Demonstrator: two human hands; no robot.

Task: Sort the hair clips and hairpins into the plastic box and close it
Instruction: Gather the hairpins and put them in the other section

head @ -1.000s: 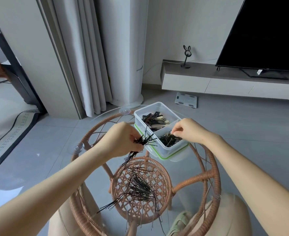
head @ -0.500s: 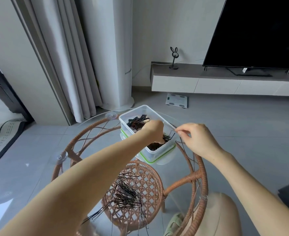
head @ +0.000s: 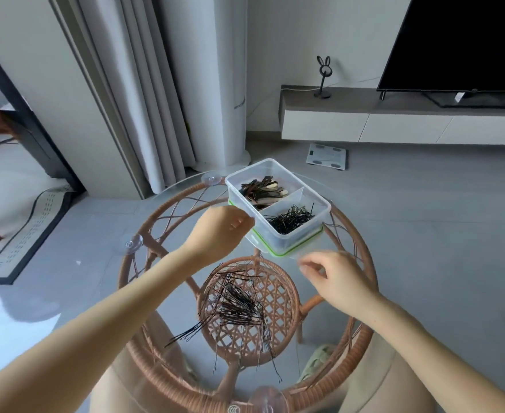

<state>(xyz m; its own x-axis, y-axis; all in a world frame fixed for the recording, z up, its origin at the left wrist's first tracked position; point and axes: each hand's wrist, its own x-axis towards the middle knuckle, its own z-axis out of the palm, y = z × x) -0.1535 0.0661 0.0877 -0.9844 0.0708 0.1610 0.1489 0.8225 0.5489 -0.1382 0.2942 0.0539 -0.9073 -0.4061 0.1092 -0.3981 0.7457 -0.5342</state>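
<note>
A clear plastic box stands open on its green-rimmed lid at the far side of a glass-topped rattan table. Its far compartment holds hair clips; its near compartment holds black hairpins. A loose pile of hairpins lies on the glass in front of me. My left hand hovers by the box's left edge with its fingers curled and nothing visible in them. My right hand is below the box's near corner, fingers loosely apart and empty.
Clear suction cups sit along the table's rim. On the floor beyond lie a bathroom scale and a rug. A curtain hangs at the back left; a TV on a low stand is at the right.
My left hand has come out of the box's near compartment and moved left, leaving hairpins there. My right hand has dropped from the box's right edge towards me.
</note>
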